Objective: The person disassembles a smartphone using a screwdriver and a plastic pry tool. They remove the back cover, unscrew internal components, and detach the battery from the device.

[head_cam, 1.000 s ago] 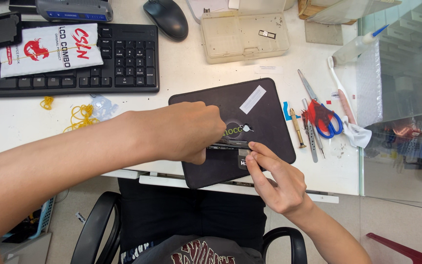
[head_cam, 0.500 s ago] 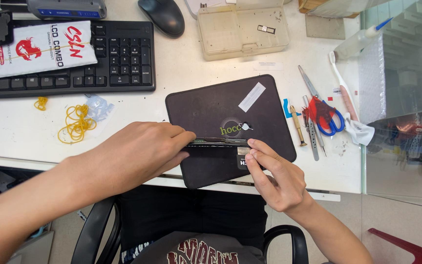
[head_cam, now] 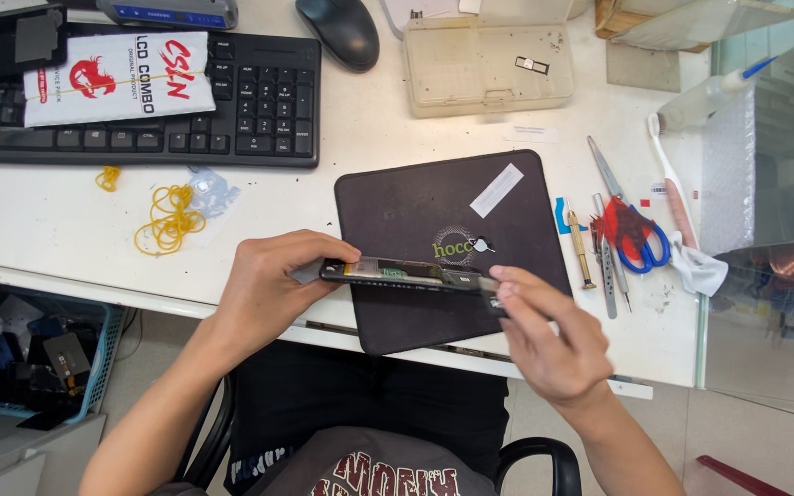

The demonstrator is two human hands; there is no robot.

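Left hand (head_cam: 273, 285): grips the left end of the phone (head_cam: 406, 274), held edge-up
Phone: just above the front half of the dark mat (head_cam: 415, 197)
Right hand (head_cam: 544, 335): fingertips pinch the phone's right end
Scissors (head_cam: 631, 230): right of the mat

A: Lighting?
B: Bright, even, from overhead; soft shadows under both forearms. White desk (head_cam: 397, 147) near overexposed.
A: Defects?
B: Mild glare on glass partition (head_cam: 774, 184) at right. Focus sharp centrally; slight wide-angle bending at edges
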